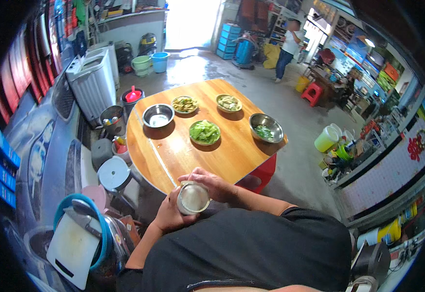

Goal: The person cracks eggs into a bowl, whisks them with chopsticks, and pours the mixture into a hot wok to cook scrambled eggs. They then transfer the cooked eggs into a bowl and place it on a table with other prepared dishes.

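Close to my body, my left hand is wrapped round a pale jar. Its round whitish end is turned up toward me; whether that is the mouth or the base I cannot tell. Across the jar's far side curl the fingers of my right hand, partly hidden behind it. Both hands are at the near edge of a wooden table. On it stand an empty-looking steel bowl, a bowl of chopped light green vegetable, a steel bowl with darker greens and two dishes of yellowish food.
Left of the table are grey stools and a blue tub with a white cutting board and a knife on top. A red stool sits under the right edge. A person stands far right.
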`<state>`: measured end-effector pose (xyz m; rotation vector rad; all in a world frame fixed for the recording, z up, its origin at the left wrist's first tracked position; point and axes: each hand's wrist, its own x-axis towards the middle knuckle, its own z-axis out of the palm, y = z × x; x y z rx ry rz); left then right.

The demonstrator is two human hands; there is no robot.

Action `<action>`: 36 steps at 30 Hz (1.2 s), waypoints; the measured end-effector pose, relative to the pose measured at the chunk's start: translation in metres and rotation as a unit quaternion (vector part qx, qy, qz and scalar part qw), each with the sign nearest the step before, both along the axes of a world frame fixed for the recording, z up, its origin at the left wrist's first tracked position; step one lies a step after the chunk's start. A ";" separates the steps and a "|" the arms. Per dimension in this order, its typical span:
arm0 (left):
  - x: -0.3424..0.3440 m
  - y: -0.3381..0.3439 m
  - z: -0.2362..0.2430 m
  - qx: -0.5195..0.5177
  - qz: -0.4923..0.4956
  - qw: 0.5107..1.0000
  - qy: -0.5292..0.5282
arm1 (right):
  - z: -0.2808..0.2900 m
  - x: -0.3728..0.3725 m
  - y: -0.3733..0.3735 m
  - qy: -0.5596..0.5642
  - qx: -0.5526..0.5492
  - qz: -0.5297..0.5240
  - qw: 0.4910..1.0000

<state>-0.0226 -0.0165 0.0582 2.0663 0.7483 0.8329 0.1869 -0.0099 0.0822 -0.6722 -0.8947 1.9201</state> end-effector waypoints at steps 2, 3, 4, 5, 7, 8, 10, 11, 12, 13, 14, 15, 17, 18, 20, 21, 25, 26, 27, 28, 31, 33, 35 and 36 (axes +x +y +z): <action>-0.008 -0.003 0.005 -0.041 -0.002 0.999 0.006 | 0.007 -0.010 0.004 -0.072 0.030 0.000 0.997; -0.011 -0.005 0.007 -0.034 0.011 0.999 0.001 | 0.011 -0.014 0.003 -0.073 0.049 0.005 0.996; -0.015 -0.007 0.008 -0.037 0.024 0.999 -0.005 | 0.016 -0.017 0.001 -0.073 0.068 0.010 0.995; -0.018 -0.010 0.008 -0.035 0.041 0.998 0.012 | 0.022 -0.018 -0.003 -0.053 0.085 0.026 0.995; -0.024 -0.013 0.007 -0.080 0.073 0.994 0.028 | 0.031 -0.023 -0.009 -0.205 0.248 0.023 0.947; -0.026 -0.014 0.007 -0.100 0.087 0.991 0.030 | 0.034 -0.027 -0.012 -0.279 0.357 0.008 0.891; -0.029 -0.016 0.004 -0.129 0.101 0.985 0.046 | 0.039 -0.036 -0.014 -0.463 0.562 0.008 0.685; -0.029 -0.016 0.002 -0.120 0.107 0.986 0.033 | 0.041 -0.040 -0.014 -0.492 0.515 0.008 0.702; -0.030 -0.018 0.000 -0.120 0.116 0.986 0.018 | 0.040 -0.047 -0.012 -0.524 0.466 0.018 0.713; -0.031 -0.018 -0.003 -0.113 0.106 0.988 0.019 | 0.043 -0.047 -0.010 -0.489 0.553 0.040 0.673; -0.033 -0.022 -0.007 -0.129 0.109 0.985 0.018 | 0.043 -0.054 -0.005 -0.469 0.457 0.047 0.754; -0.034 -0.023 -0.011 -0.121 0.117 0.986 0.020 | 0.044 -0.057 -0.003 -0.466 0.467 0.073 0.748; -0.038 -0.029 -0.021 -0.115 0.132 0.984 0.025 | 0.046 -0.063 0.001 -0.497 0.394 0.149 0.758; -0.042 -0.032 -0.026 -0.120 0.130 0.983 0.040 | 0.047 -0.066 0.002 -0.496 0.399 0.166 0.753; -0.045 -0.039 -0.038 -0.111 0.127 0.985 0.044 | 0.049 -0.072 0.005 -0.476 0.321 0.225 0.787; -0.044 -0.038 -0.044 -0.116 0.127 0.984 0.046 | 0.049 -0.076 0.005 -0.481 0.345 0.229 0.773; -0.038 -0.050 -0.066 -0.107 0.180 0.977 0.032 | 0.037 -0.079 0.005 -0.484 0.437 0.264 0.711; -0.036 -0.053 -0.070 -0.110 0.178 0.978 0.016 | 0.032 -0.078 0.007 -0.473 0.448 0.270 0.709; -0.031 -0.055 -0.072 -0.105 0.187 0.977 0.018 | 0.027 -0.075 0.009 -0.450 0.476 0.263 0.708; -0.023 -0.055 -0.074 -0.086 0.201 0.975 0.038 | 0.022 -0.070 0.012 -0.453 0.490 0.270 0.694; 0.000 -0.056 -0.076 -0.167 0.247 0.954 0.017 | 0.011 -0.051 0.035 -0.399 0.471 0.323 0.717; 0.022 -0.058 -0.076 -0.144 0.300 0.943 0.013 | 0.002 -0.039 0.050 -0.360 0.486 0.342 0.720; 0.050 -0.059 -0.076 -0.132 0.344 0.930 -0.010 | -0.005 -0.022 0.062 -0.331 0.498 0.357 0.717; 0.063 -0.062 -0.075 -0.097 0.358 0.927 -0.052 | -0.009 -0.013 0.067 -0.317 0.485 0.370 0.726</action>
